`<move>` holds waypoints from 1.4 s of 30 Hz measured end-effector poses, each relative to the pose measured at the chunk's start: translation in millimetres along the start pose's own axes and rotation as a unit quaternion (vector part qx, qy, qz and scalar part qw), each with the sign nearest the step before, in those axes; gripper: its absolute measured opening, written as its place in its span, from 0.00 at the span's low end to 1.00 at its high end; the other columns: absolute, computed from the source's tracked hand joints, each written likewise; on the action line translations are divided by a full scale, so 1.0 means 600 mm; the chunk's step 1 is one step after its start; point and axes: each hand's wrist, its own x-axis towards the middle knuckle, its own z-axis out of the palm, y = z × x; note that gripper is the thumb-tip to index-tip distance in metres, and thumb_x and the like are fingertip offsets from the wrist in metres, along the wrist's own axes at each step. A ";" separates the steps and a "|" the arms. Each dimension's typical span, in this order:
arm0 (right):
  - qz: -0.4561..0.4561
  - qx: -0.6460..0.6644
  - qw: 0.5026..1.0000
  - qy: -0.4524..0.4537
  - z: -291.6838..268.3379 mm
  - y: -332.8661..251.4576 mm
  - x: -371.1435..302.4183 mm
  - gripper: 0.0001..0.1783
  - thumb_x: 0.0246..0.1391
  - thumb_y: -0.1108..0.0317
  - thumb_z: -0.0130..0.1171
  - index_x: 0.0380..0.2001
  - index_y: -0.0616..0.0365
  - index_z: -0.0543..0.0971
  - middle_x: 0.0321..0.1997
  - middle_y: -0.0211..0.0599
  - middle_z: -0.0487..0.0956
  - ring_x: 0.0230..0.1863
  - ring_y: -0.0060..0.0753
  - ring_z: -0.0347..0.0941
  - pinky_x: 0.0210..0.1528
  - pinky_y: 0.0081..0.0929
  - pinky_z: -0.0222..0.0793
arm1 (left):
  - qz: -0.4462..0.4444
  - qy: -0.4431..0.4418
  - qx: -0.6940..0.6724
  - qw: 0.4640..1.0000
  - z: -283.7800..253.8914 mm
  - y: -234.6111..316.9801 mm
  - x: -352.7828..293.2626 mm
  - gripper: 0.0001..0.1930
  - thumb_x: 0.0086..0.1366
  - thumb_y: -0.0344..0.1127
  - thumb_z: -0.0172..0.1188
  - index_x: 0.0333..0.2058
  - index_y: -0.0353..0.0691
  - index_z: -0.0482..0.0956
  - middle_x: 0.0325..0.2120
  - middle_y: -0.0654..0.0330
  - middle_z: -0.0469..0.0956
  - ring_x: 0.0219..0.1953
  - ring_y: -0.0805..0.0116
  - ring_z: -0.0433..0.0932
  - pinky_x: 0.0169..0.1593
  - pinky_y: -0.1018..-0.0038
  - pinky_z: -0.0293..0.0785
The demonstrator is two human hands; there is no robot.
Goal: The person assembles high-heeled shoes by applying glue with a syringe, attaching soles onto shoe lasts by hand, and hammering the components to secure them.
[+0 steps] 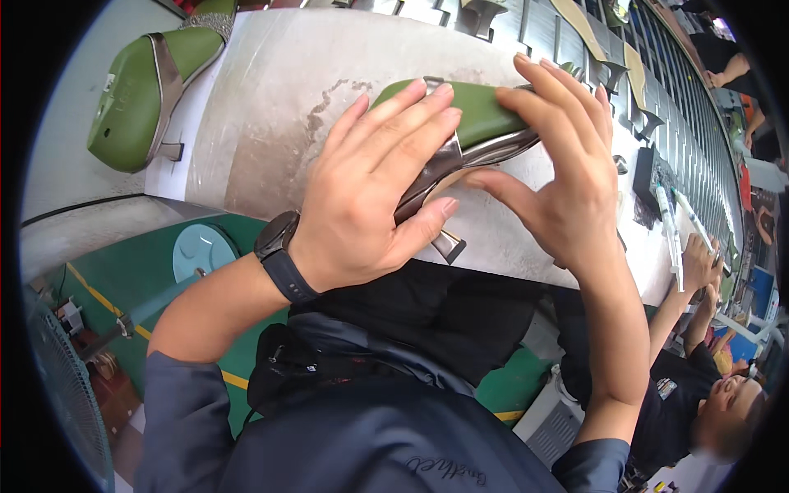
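Note:
A high-heeled shoe (441, 171) with dark metallic straps sits on a green last (485, 113) over the worktable, tilted, its heel pointing toward me. My left hand (362, 185), a black watch on its wrist, lies across one end with the fingers over the top and the thumb along the near side. My right hand (571, 168) curls around the other end, fingertips at the green last and thumb beneath by the sole edge. Parts of the shoe are hidden under both hands. A similar strapped shoe on a green last (136, 99) lies at the far left.
The pale worktable (271, 107) has brown stains. Beyond it runs a metal slatted conveyor (526, 33) with beige soles (588, 37) and heel pieces. Two syringes (670, 234) lie at right, near a co-worker's hands (703, 267). A fan (62, 386) and round stool (203, 253) stand left.

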 end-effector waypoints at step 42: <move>0.249 -0.072 0.966 0.023 -0.047 0.063 -0.203 0.28 0.52 0.82 0.57 0.58 0.58 0.81 0.37 0.43 0.78 0.41 0.48 0.77 0.44 0.39 0.74 | -0.002 -0.167 -0.103 0.981 0.040 0.044 0.154 0.43 0.67 0.45 0.67 0.75 0.34 0.58 0.52 0.34 0.80 0.53 0.37 0.82 0.58 0.58 0.76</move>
